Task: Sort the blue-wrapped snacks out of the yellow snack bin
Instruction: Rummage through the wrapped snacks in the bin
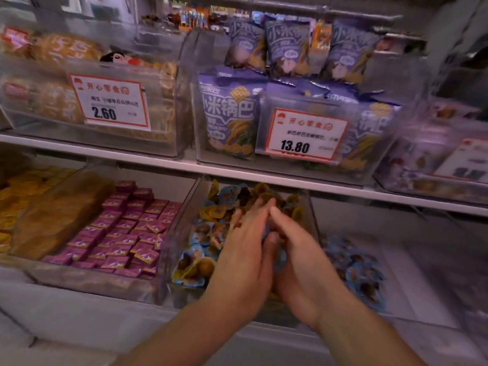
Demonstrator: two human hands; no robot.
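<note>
While both hands press together inside the clear bin of yellow-wrapped snacks, I see my left hand and right hand cupping a blue-wrapped snack; its axis stays hidden.

Two white store shelves, one above the other. Upper shelf carries three clear bins side by side: left bin with tan biscuit packs and a 2.60 price tag; middle bin with purple snack bags, tag 13.80; right bin blurred, contents unclear. Lower shelf carries more clear bins: far left with yellow packs, next bin with small purple-wrapped squares, then the snack bin with mixed yellow and blue wrappers, just beside it on the right a bin of blue-wrapped pieces.
</note>
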